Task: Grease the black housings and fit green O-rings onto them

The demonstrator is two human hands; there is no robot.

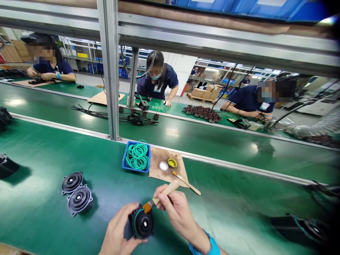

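Note:
My left hand [118, 230] is wrapped round the left side of a round black housing [144, 232] with small screw lugs. A green rubber ring [135, 221] lies along the housing's upper left rim. In my right hand [174, 205] is a flat brush [168, 189] with a wooden handle, its orange bristles touching the housing's upper edge. Two similar black housings [79, 200] stand to the left, side by side. Behind my hands, a blue bin [123, 164] holds many green rings [138, 156].
A stained cardboard sheet [156, 152] carries a yellow-rimmed pot [172, 163], a white lid [164, 166] and a second brush [190, 184]. More black housings stand at far left [7, 168] and right [294, 228]. A metal post [113, 78] rises beyond. Several co-workers sit across the line.

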